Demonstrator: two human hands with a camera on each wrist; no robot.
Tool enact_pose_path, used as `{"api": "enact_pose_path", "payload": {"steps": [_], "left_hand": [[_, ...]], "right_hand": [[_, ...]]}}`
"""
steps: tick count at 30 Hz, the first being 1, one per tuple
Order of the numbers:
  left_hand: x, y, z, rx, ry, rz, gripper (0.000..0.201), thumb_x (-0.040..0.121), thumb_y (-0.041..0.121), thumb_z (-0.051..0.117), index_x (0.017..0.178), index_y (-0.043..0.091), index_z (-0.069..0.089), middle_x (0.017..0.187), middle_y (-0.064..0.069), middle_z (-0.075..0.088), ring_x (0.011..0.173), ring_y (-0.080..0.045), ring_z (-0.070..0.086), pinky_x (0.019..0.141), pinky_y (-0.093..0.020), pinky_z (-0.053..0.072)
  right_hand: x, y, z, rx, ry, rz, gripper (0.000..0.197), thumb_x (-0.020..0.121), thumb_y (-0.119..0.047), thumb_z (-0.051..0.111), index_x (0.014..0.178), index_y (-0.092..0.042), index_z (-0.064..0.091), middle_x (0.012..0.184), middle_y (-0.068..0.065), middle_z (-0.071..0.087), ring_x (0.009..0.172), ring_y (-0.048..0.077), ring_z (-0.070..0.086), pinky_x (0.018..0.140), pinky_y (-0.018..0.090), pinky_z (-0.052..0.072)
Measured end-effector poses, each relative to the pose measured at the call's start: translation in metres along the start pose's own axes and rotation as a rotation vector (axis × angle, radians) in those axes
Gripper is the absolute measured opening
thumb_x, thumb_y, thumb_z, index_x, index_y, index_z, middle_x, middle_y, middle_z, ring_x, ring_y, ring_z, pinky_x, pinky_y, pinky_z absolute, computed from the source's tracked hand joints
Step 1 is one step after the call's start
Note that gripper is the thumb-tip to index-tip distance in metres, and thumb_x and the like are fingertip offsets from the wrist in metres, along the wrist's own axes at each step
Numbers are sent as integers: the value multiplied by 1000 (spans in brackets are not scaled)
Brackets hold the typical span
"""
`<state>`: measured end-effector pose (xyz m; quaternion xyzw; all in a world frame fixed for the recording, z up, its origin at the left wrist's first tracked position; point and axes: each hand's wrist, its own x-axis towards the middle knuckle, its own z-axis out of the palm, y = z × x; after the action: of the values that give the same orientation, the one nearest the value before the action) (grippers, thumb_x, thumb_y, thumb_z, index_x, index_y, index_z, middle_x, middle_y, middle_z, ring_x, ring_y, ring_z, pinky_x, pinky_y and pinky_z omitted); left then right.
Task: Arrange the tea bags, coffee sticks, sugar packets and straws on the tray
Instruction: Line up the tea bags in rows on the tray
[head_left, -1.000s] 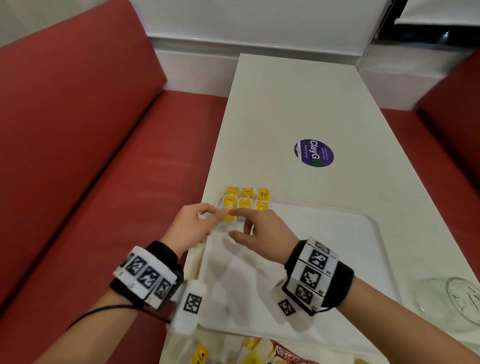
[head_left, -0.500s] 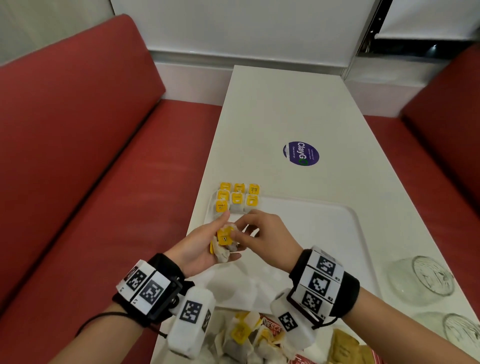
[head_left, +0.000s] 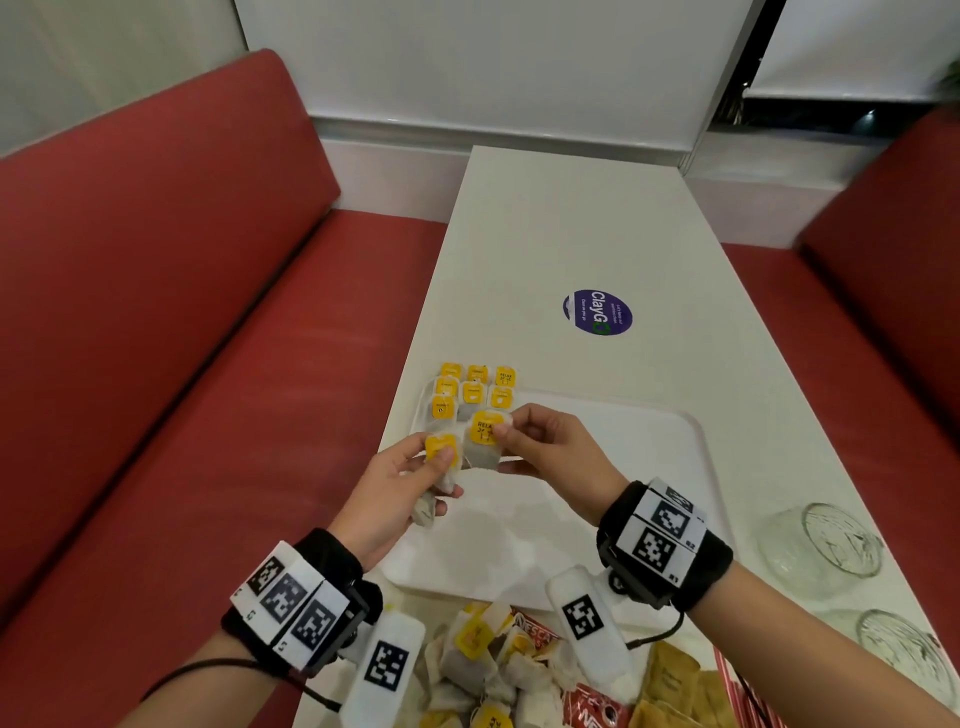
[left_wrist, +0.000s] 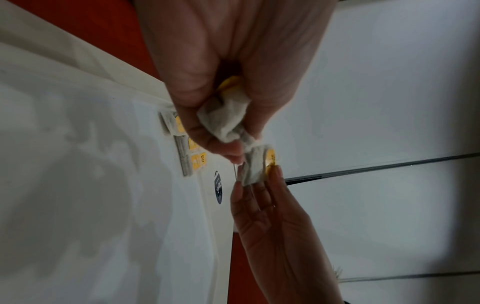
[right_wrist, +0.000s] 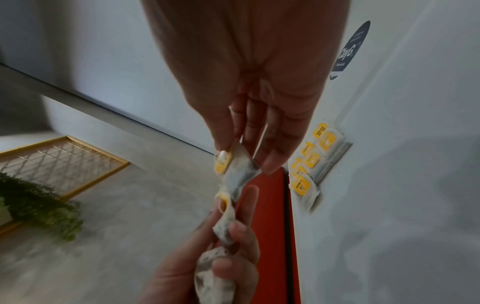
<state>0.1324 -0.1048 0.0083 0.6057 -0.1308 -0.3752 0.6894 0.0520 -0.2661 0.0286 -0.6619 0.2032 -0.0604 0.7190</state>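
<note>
Right hand (head_left: 550, 457): thumb and forefinger pinch one tea bag (head_left: 484, 441) by its yellow tag, above the tray's far-left corner; the other fingers (right_wrist: 270, 162) lie straight beside it.
Left hand (head_left: 400, 483): fingers curled round a small bunch of tea bags (head_left: 441, 478), thumb pressing on a yellow tag, held over the tray's left edge.
Laid rows: tea bags (head_left: 472, 389) already sit in neat rows at the far-left corner of the tray (head_left: 649, 467), the farthest tags reaching over its rim onto the tabletop (head_left: 571, 234).
Supply: loose tea bags, red coffee sticks (head_left: 540, 631) and tan sugar packets (head_left: 675, 675) lie heaped at the tabletop's near edge; straws cannot be made out for sure.
Risk, tangling: the pinched bag hangs just beside the bunch, so a caught string would likely drag a second bag out or spill the handful.
Risk, rows: setting the bag down close to the laid bags could nudge them askew, as they are light and overlap.
Risk, edge: the bunch is held near the tabletop's left edge, so a dropped bag may fall onto the red seat (head_left: 260, 415).
</note>
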Motion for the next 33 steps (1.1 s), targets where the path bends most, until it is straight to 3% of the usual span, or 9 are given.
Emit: {"api": "enact_pose_path", "payload": {"steps": [6,8,11,14,17,21,24,29,33], "left_hand": [[5,0,-11,-47,76,-1,18,96,2,46,99,10,61,97,-4,69,79,-15,64,57,-24,53],[9,5,-10,-23,74,-30,17,95,2,48,99,10,63,90,-3,65,67,-13,52,48,-21,45],[19,11,-6,95,67,-57,18,91,25,59,96,9,67,83,-1,60,56,-10,38,41,-18,31],[30,9,-3,351,78,-48,31,84,41,65,96,13,69,66,0,48,53,-10,36,41,-19,29],[41,3,-3,448,107,-9,22,79,36,73,80,14,68,55,7,44,49,-11,37,41,-20,31],[58,-3,-9,549,183,53,19,78,23,76,69,16,61,55,9,49,42,-2,41,42,-14,32],[73,-7,-12,694,203,65,22,76,28,77,72,14,61,67,2,56,62,-13,49,51,-20,35],[100,-3,-13,859,162,46,26,78,29,75,65,19,56,77,-1,60,81,-17,54,60,-18,35],[117,1,-13,1005,103,3,14,84,26,69,74,21,60,94,-2,65,98,-21,59,78,-28,42]], "right_hand": [[7,-1,-2,93,27,32,7,92,-7,55,85,-6,53,84,19,55,65,17,63,66,27,59],[11,0,0,79,20,39,8,91,-6,56,84,-6,53,84,19,57,61,14,65,65,27,59],[17,4,3,26,-5,53,6,90,-5,58,85,-7,55,80,16,60,61,11,65,63,26,58],[24,10,7,-57,-14,48,6,88,-6,61,85,-9,58,73,10,59,56,8,59,59,21,55],[32,17,7,-110,7,51,11,86,-4,63,81,-12,58,68,5,57,50,3,56,56,18,52],[44,28,6,-151,61,73,17,81,-3,69,84,-13,55,69,7,58,55,10,61,65,29,59],[52,35,4,-246,119,24,24,77,0,71,76,-15,52,69,5,59,59,16,60,71,39,59],[67,41,-4,-491,86,14,9,80,-7,67,82,-15,70,71,-2,67,58,-4,60,65,6,45],[78,40,-12,-577,81,54,15,80,-10,68,95,-12,73,81,-3,67,71,2,61,63,0,40]]}}
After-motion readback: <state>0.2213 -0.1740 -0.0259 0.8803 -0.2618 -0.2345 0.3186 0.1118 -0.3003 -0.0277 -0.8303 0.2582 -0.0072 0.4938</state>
